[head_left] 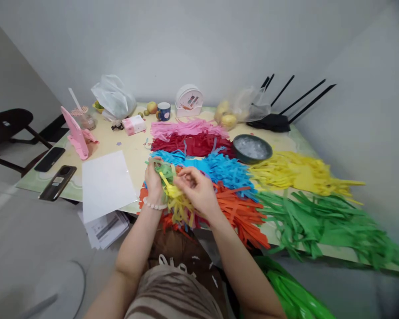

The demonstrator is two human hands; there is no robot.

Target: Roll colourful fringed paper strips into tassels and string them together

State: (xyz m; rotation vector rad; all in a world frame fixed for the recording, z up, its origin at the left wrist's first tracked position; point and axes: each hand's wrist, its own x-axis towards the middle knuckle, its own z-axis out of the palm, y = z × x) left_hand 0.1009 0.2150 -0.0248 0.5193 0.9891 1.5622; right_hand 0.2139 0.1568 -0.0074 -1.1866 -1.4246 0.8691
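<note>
My left hand (pixel 155 180), with a white bead bracelet (pixel 154 204) at its wrist, is closed around a bundle of multicoloured fringe strips (pixel 174 195), mostly yellow and green. Against the right side of this bundle is my right hand (pixel 199 190), its fingers bent and pinched together. What lies between those fingertips is too small to tell. Under and around the hands spread orange fringe strips (pixel 241 212) and blue fringe strips (pixel 226 170). Farther back lie dark red fringe strips (pixel 199 144) and pink fringe strips (pixel 186 128).
Yellow fringe (pixel 299 173) and green fringe (pixel 335 226) cover the table's right side. A dark bowl (pixel 252 148) stands behind them. Left are a white sheet (pixel 106 184), two phones (pixel 57 182) and a pink stand (pixel 76 133). A mug (pixel 163 111) stands at the back.
</note>
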